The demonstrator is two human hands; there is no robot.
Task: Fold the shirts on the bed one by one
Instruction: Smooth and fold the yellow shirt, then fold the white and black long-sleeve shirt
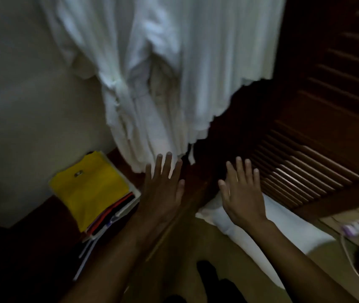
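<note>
Dim room, motion-blurred throughout; the white curtain is the brightest area, while the lower corners sink into deep shadow.

Left hand and right hand bare; forearms bare too.

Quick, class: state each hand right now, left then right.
Left hand: open, fingers spread, holding nothing.
Right hand: open, fingers spread, holding nothing.

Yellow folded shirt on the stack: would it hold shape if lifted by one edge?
Probably not: the yellow shirt is soft cloth, so it would likely droop and unfold. Pushed, it may slide off the stack, lying loose on top.
</note>
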